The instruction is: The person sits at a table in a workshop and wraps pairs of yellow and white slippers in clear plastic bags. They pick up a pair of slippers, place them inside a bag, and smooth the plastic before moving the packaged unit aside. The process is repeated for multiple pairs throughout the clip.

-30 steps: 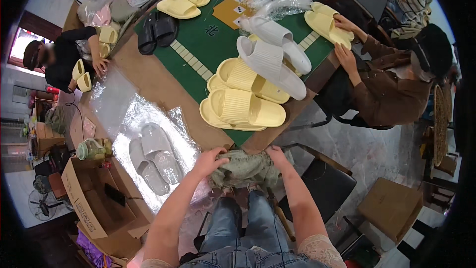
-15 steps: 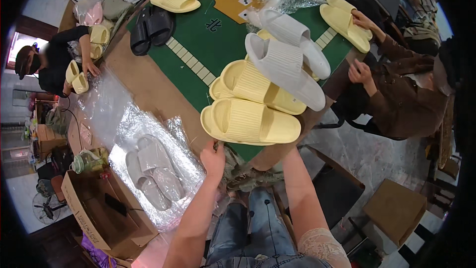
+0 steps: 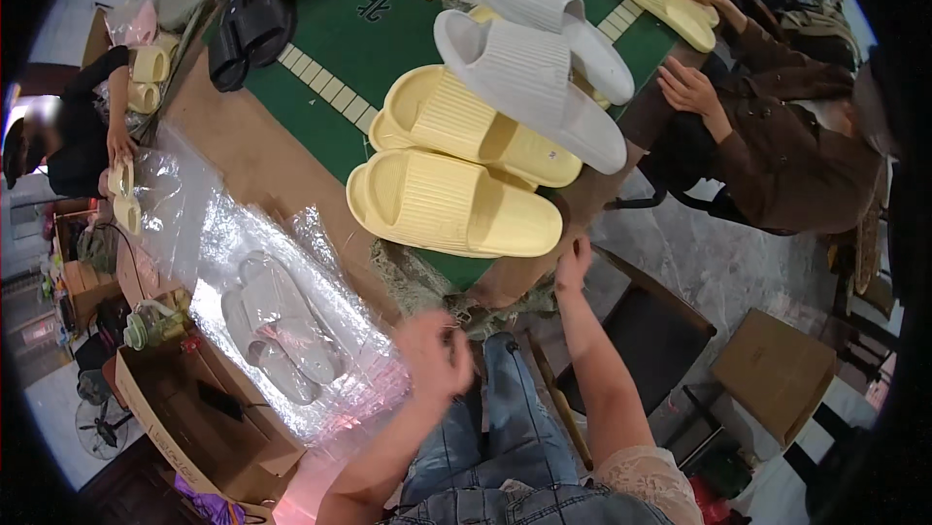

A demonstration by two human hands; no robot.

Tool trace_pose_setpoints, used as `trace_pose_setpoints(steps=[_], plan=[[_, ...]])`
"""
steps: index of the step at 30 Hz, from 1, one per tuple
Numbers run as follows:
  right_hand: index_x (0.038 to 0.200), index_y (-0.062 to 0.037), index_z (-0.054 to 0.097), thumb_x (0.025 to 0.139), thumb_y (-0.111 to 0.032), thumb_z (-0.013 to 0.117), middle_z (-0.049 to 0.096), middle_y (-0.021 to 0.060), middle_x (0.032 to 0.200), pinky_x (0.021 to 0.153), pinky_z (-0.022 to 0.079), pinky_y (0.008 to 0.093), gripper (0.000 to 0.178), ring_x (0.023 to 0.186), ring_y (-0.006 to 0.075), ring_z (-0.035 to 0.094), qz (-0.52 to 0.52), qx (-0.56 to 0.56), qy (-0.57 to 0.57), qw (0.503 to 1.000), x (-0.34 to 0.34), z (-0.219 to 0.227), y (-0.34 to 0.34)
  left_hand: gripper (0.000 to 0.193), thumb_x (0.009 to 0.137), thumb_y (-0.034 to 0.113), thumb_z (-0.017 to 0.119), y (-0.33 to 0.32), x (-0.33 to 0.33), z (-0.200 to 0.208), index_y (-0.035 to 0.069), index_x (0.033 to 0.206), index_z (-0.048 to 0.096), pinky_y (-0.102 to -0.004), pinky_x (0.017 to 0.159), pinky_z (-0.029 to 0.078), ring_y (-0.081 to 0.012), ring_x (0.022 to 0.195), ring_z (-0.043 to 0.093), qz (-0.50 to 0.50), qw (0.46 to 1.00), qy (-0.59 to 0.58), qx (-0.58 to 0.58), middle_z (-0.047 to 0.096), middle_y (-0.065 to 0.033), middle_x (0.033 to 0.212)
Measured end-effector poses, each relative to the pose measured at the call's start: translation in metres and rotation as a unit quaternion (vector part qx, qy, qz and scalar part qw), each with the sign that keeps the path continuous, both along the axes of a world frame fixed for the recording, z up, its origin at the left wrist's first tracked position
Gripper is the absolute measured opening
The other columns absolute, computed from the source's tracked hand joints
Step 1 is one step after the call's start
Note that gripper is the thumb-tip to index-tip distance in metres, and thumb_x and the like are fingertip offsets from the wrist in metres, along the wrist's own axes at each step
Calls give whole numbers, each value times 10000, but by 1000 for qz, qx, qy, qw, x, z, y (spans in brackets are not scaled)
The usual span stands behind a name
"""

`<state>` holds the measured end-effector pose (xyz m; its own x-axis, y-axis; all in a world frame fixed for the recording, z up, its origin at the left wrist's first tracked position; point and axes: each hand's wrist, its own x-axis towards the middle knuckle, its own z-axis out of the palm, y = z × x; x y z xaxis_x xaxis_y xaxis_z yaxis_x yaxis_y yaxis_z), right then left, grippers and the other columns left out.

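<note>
the left hand point(image 3: 434, 355) is blurred over the jeans point(image 3: 529, 401), its fingers bent; i cannot tell if it grasps something. the right hand point(image 3: 575, 268) is at the table point(image 3: 254, 158) corner, near the yellow slippers point(image 3: 432, 203), and its grip also cannot be told. the cloth point(image 3: 408, 279) hangs along the table edge, near both hands.

Grey-green cloth point(image 3: 413, 279) — crumpled, loosely bunched

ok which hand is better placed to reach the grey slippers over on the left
Left, probably: the left hand is nearer the grey slippers, on its own side; the right hand is farther off, by the yellow slippers.
</note>
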<state>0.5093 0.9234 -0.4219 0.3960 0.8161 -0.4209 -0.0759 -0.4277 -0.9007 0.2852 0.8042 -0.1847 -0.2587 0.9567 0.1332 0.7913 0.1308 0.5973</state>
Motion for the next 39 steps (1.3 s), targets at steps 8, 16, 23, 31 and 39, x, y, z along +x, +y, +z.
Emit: trace_pose_setpoints(steps=[8,16,23,31,39], plan=[[952,-31,649,939,-192,647,610,-19,822,657,432,244,161,762,61,525,161,-200,48,965,27,74,-167,325,890,86,485,-37,30,-227,-7,1170,621,-450,956,474,-364,1173,551,-160,909,42,-382,557,-249,1290],[973,-39,621,930,-254,676,583,-19,810,650,441,254,226,727,74,527,180,-280,73,940,55,115,-214,203,809,153,594,-84,-8,-303,57,921,733,-472,791,546,-370,907,686,-356,778,146,-496,712,-180,916],[1111,16,604,792,-530,774,599,56,816,594,461,304,654,674,148,558,122,-480,75,866,71,114,-207,79,746,129,637,-113,61,-32,72,782,677,-465,788,508,-333,1060,541,-489,810,-119,-300,611,-98,1007],[1479,-15,373,713,-632,781,321,219,1529,1037,402,508,1066,1343,397,397,169,-497,153,837,46,82,-215,168,820,59,578,-215,-6,19,49,984,613,-451,729,507,-362,841,629,-427,807,-304,-272,630,-145,924],[1408,-49,443,868,-395,679,433,185,1410,1003,366,509,684,1223,369,468,78,-496,199,842,-1,8,-190,77,845,-2,526,-209,18,67,-5,908,570,-368,672,475,-317,718,566,-296,785,-443,-316,560,-120,790]])
